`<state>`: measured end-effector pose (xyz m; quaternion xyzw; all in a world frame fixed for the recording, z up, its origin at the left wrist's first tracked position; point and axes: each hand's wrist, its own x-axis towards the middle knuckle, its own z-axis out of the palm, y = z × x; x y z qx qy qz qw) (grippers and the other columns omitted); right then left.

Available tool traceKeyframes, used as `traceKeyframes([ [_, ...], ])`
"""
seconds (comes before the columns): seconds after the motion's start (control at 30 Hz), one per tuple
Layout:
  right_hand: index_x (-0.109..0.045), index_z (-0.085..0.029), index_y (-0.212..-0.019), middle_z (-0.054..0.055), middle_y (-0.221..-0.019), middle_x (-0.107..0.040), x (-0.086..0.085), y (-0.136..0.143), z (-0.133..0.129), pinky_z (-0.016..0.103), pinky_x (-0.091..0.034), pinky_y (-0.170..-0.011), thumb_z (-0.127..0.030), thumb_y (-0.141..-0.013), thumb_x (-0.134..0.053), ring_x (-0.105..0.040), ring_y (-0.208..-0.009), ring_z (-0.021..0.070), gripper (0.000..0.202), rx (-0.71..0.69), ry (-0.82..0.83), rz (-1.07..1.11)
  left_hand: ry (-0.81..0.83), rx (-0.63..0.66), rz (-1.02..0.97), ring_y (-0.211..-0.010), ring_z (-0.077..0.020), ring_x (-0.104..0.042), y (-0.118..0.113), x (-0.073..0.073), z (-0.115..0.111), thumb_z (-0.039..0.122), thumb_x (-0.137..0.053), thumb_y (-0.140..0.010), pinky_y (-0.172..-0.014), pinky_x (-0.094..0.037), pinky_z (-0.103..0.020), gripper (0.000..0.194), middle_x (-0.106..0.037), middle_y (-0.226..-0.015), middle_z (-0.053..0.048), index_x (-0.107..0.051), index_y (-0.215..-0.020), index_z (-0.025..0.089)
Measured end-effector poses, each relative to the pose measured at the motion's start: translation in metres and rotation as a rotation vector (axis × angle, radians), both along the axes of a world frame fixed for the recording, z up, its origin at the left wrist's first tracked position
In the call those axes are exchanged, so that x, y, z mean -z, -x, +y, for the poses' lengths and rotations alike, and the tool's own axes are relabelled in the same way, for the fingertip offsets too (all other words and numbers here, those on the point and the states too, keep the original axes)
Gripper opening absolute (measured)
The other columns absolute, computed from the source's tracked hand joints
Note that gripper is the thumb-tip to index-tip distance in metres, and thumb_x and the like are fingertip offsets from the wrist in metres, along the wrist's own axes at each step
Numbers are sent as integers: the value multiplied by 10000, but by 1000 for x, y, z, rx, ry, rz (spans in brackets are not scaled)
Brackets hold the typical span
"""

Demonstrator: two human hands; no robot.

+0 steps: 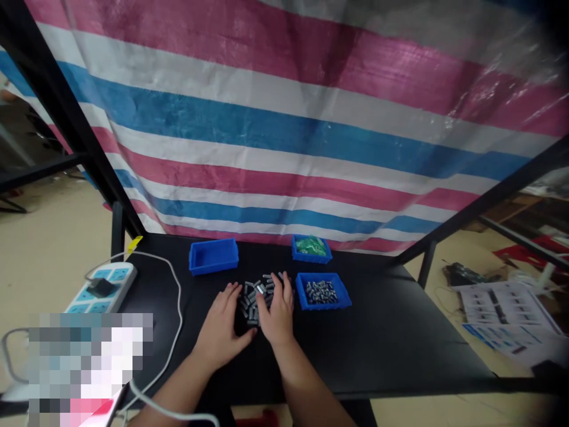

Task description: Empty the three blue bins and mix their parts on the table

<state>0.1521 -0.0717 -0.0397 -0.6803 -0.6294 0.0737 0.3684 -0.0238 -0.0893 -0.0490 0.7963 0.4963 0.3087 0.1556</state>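
Loose grey cylinders [252,298] were heaped on the black tabletop [377,338] between the left hand [220,325], thumb and fingers spread apart, and the right hand [276,314], its grip on any piece impossible to tell. Strays were probably best corralled by low, curved fingers. Three blue bins [216,268] were set beyond; a striped tarpaulin [267,127] was hung behind.

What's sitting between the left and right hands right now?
In the head view, a loose pile of small, grey, metallic-looking cylindrical pieces lies on the flat black tabletop between the left hand and the right hand.
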Motion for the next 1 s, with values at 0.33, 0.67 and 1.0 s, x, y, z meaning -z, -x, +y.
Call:
traceKeyframes([
  [0.33, -654, -200, -1284, 109, -1450, -538, -6, -12, 38, 504, -338, -1156, -415, -976, -481, -405, -1414, 307, 414, -131, 137, -136, -12, 87, 50, -1482, -348, -300, 2, 12, 2, 484, -700, -792, -1190, -308, -595, 1011, -330, -1604, -140, -133, -1595, 251],
  [0.67, -398, -168, -1512, 117, -1558, -411, -8, -7, -16, 524, -318, -1190, -356, -966, -492, -366, -1450, 281, 585, -379, 106, -111, -57, 141, 26, -1478, -386, -288, 3, 7, 3, 587, -728, -748, -1174, -330, -601, 1046, -320, -1604, -167, -204, -1583, 237],
  [1.0, -588, -180, -1186, 165, -1237, -511, -15, -112, -59, 521, -446, -1050, -289, -861, -584, -512, -1221, 303, 343, -49, -404, -65, 15, 168, 54, -1502, -397, -208, 4, -9, -6, 621, -775, -692, -1176, -335, -567, 1074, -231, -1641, -146, -267, -1569, 266],
])
